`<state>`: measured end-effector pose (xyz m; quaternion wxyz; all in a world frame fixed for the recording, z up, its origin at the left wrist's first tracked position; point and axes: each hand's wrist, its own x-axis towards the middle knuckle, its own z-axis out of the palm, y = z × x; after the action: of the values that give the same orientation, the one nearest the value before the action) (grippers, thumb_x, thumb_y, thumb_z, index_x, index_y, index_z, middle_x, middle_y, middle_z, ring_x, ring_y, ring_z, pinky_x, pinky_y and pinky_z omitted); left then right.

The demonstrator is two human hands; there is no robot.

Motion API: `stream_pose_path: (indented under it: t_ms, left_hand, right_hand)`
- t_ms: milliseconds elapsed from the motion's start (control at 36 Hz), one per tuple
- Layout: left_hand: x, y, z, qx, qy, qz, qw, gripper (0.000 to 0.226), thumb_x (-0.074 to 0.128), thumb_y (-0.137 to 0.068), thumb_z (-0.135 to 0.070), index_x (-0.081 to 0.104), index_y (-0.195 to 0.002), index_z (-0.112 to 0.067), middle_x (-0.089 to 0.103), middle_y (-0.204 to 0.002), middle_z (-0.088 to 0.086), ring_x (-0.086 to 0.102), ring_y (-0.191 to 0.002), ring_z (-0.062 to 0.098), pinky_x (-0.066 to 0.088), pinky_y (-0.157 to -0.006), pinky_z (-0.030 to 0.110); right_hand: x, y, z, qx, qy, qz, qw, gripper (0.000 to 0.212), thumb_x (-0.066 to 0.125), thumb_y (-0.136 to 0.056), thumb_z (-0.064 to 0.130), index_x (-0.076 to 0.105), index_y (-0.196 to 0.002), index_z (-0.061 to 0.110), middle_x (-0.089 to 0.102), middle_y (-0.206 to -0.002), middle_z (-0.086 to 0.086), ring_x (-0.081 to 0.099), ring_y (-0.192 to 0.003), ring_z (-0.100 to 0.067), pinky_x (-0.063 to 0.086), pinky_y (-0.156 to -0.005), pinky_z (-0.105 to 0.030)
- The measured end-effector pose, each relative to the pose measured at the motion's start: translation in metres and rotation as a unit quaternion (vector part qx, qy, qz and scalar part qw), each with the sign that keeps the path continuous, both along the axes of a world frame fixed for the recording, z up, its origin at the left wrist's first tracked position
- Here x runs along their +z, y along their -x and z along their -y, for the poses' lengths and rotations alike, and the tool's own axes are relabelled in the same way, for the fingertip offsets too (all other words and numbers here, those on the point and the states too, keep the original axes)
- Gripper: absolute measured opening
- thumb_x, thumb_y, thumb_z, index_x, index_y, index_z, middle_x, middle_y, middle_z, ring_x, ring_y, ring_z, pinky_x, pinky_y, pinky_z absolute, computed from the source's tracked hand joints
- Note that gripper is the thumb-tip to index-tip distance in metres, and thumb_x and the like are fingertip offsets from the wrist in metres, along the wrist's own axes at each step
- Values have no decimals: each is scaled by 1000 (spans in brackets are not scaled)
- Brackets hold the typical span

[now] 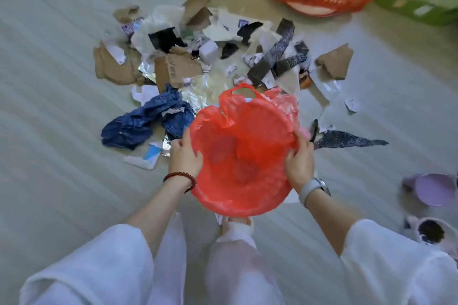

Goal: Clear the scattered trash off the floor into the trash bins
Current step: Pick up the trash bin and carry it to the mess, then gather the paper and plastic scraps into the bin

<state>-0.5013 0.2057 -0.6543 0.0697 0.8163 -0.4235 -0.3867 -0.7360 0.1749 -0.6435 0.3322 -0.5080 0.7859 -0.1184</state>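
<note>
Both hands, left hand [184, 156] at nine o'clock and right hand [298, 161] at three, grip the red bag [238, 156] at its rim, stretching it wide, likely to receive the scattered trash [198, 57] lying on the floor [49, 82] at twelve o'clock.

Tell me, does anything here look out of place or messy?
Yes. Torn cardboard, foil, paper scraps and a crumpled blue bag lie scattered on the floor, beyond the red bag that both hands hold open.
</note>
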Motion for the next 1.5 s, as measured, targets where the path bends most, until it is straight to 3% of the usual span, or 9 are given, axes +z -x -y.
stream_pose_path:
  t_ms: [278, 611, 722, 944, 1028, 1111, 1250, 1361, 1500]
  left_hand:
    - [-102, -7, 82, 25, 134, 24, 990, 65, 50, -89, -13, 20, -146, -18, 35, -121, 18, 35, -114, 33, 30, -101, 36]
    - [-114, -25, 188, -36, 185, -17, 982, 64, 47, -92, -21, 14, -147, -15, 27, -144, 18, 22, -135, 34, 22, -110, 46]
    - [-91, -27, 169, -59, 172, 5, 983, 66, 47, -91, -30, 14, -147, -20, 17, -153, 9, 12, -140, 34, 15, -112, 53]
    - [-85, -33, 29, -97, 253, -15, 962, 64, 42, -80, -39, 39, -134, -5, 38, -137, 18, 33, -128, 30, 26, -109, 40]
    - [-114, -37, -27, -196, 206, -12, 959, 61, 38, -80, -38, 43, -131, -4, 45, -130, 17, 41, -120, 31, 29, -103, 36]
    - [-152, -40, -64, -323, 129, -14, 937, 61, 35, -77, -39, 44, -130, -9, 49, -127, 16, 50, -112, 35, 43, -95, 44]
    - [-240, -42, -72, -477, 128, 59, 868, 62, 50, -70, -42, 39, -127, -21, 53, -128, 17, 55, -112, 36, 51, -81, 47]
    - [-301, -43, -57, -507, 127, 135, 842, 86, 79, -56, -40, 43, -132, -17, 43, -138, 23, 44, -125, 42, 43, -89, 55]
    - [-325, -48, -50, -514, 134, 164, 831, 79, 77, -65, -37, 45, -133, -11, 38, -140, 27, 38, -128, 44, 38, -93, 58]
  right_hand:
    - [-94, -39, 55, -148, 99, 23, 984, 61, 35, -79, -17, 45, -135, 5, 42, -131, -25, 36, -127, -36, 22, -103, -23]
    - [-114, -27, 161, -83, 162, 20, 983, 52, 36, -89, -3, 38, -140, 7, 52, -130, -17, 46, -123, -30, 26, -99, -19]
    - [-97, -28, 151, -71, 151, 39, 985, 57, 35, -87, 15, 32, -143, 14, 49, -136, -15, 43, -127, -31, 33, -108, -42]
    - [-78, -38, 23, -189, 128, 93, 969, 43, 37, -89, 1, 43, -131, 6, 44, -131, -12, 42, -123, -25, 36, -106, -40]
    - [-108, -37, -38, -82, 20, 84, 993, 36, 42, -90, 2, 50, -125, 4, 50, -124, -15, 49, -114, -28, 39, -97, -35]
    - [-150, -35, -85, 197, -44, 19, 979, 37, 47, -89, 13, 54, -125, 14, 55, -120, -15, 54, -110, -34, 44, -90, -42]
    - [-247, -30, -131, 625, -54, -147, 765, 80, 73, -56, 54, 41, -128, 39, 53, -133, -9, 54, -118, -38, 47, -82, -61]
    - [-300, -27, -140, 703, -81, -209, 675, 114, 77, -33, 67, 33, -136, 43, 38, -147, -8, 35, -133, -42, 40, -85, -71]
    - [-313, -15, -131, 656, -12, -185, 732, 102, 80, -38, 58, 45, -130, 35, 49, -138, -7, 44, -127, -36, 48, -88, -53]
